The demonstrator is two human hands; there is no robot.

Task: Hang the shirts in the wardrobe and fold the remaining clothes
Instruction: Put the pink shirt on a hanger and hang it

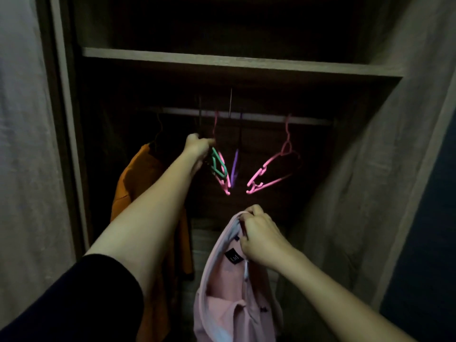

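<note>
I face a dark open wardrobe with a hanging rail (259,117). My left hand (197,148) reaches up under the rail and grips a green hanger (217,162) next to a pink hanger (223,180). My right hand (261,236) is lower and nearer, shut on the collar of a pink shirt (229,299) that hangs down from it. An orange shirt (138,183) hangs on the rail at the left, behind my left forearm. A purple hanger (235,166) and another pink hanger (274,169) hang empty to the right.
A wooden shelf (222,61) runs across above the rail. Pale curtains (385,149) hang at both sides of the wardrobe opening. Folded pale fabric (207,233) lies low inside, mostly in shadow.
</note>
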